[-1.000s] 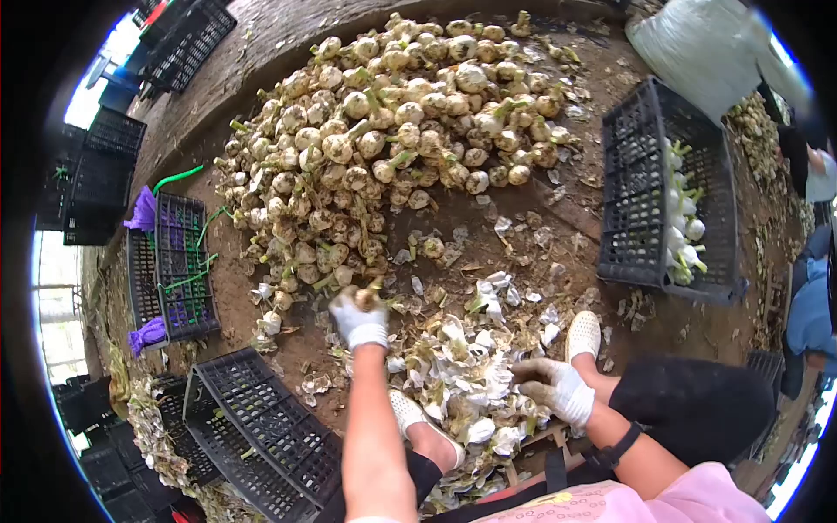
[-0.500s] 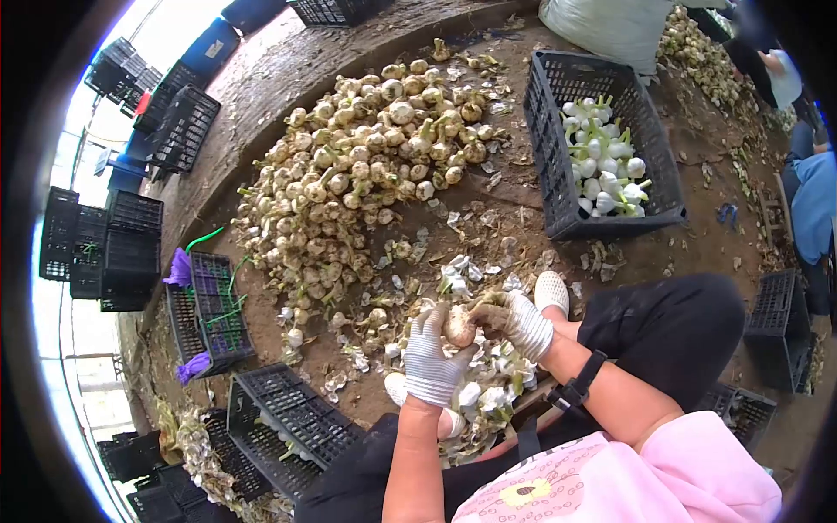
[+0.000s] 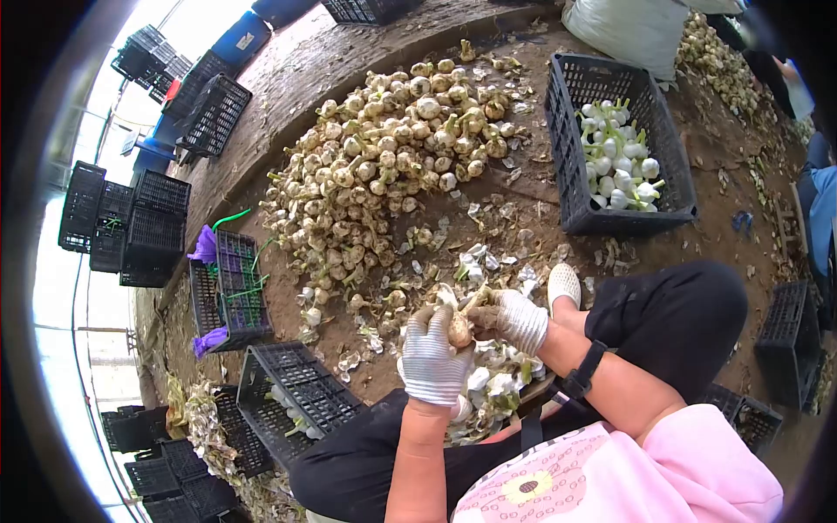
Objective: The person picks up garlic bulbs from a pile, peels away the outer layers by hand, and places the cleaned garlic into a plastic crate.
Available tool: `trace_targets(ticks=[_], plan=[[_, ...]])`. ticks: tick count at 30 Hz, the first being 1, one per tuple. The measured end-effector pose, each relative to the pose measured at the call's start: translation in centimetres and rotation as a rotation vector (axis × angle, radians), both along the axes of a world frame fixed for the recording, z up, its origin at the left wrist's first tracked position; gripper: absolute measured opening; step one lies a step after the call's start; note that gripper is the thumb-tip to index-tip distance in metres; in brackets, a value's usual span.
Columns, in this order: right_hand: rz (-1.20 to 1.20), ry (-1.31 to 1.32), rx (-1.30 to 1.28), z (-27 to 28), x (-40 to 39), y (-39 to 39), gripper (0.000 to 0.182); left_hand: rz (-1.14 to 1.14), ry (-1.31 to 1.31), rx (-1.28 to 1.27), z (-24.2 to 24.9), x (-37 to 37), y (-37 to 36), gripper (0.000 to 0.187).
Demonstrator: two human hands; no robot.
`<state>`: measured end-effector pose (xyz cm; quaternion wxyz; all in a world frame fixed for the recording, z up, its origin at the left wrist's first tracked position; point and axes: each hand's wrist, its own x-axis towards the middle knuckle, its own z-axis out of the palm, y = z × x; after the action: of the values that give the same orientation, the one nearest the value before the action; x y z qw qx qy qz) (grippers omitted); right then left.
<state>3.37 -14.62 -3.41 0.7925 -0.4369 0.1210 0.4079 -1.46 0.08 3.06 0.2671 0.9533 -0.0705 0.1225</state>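
Observation:
A brownish garlic bulb (image 3: 459,331) with its stem pointing up is between my two hands. My left hand (image 3: 433,356), in a white striped glove with soiled fingertips, is closed around the bulb from the left. My right hand (image 3: 516,322), gloved the same way, has its fingers pinched at the stem and the bulb's right side. A pale flake of skin shows by the left fingertips. Below the hands lies a heap of peeled garlic skins (image 3: 501,383). Beyond them is a large pile of unpeeled garlic (image 3: 384,157).
A black crate (image 3: 565,196) holding clean white garlic bulbs stands at the far right. Another crate (image 3: 301,370) with a few bulbs is beside my left knee. Stacked crates (image 3: 155,227) line the left side. A white sack (image 3: 628,35) and another person's blue clothing (image 3: 821,209) are at right.
The view has swung slightly, so the surroundings sit farther right. Both hands stay on the garlic bulb, whose stem now stands more upright, with a pale flake of skin showing beside it.

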Motion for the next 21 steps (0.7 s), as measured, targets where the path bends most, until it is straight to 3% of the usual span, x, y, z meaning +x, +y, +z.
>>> trace_targets(ticks=[2, 5, 6, 7, 9, 10, 13, 14, 15, 16, 18, 21], plan=[[0.029, -0.018, 0.004, 0.5, -0.3, 0.3, 0.026, -0.015, 0.052, -0.026, 0.9, -0.1, 0.5, 0.056], [0.076, -0.074, 0.092, 1.5, -0.8, 0.4, 0.025, -0.065, 0.156, -0.273, 1.2, -0.4, 1.9, 0.053], [0.151, -0.099, 0.104, 1.9, -0.7, 0.2, 0.024, 0.026, 0.315, -0.598, 1.7, -0.9, 1.4, 0.047], [0.211, -0.174, 0.056, 2.9, -0.9, 0.1, 0.024, 0.109, 0.413, -0.750, 0.3, -1.2, 2.2, 0.048], [0.330, -0.319, -0.039, 4.7, -1.4, 0.4, 0.024, 0.135, 0.554, -1.394, -1.2, -2.3, 2.9, 0.054], [0.319, -0.671, -0.198, 4.3, -1.7, 1.1, 0.024, 0.175, 0.619, -1.572, -1.5, -2.4, 2.9, 0.056], [0.349, -1.003, -0.455, 5.2, -1.7, 1.0, 0.024, 0.113, 0.670, -2.038, -4.2, -2.5, 3.2, 0.053], [0.217, -0.890, -0.385, 4.5, -2.0, 1.2, 0.023, 0.123, 0.661, -2.004, -4.3, -2.5, 3.1, 0.051], [0.227, -0.598, -0.314, 4.5, -1.8, 1.1, 0.023, 0.135, 0.650, -1.973, -3.6, -2.3, 2.7, 0.050], [0.160, -0.527, -0.255, 3.9, -1.7, 1.0, 0.023, 0.148, 0.633, -1.941, -3.0, -2.1, 2.4, 0.049], [-0.017, -0.317, -0.090, 2.4, -1.0, 1.3, 0.020, 0.228, 0.575, -1.603, -2.5, -1.7, 1.9, 0.047], [-0.172, -0.363, -0.121, 1.7, -0.3, 0.6, 0.019, 0.287, 0.468, -1.100, -3.1, -2.2, 1.4, 0.057]])
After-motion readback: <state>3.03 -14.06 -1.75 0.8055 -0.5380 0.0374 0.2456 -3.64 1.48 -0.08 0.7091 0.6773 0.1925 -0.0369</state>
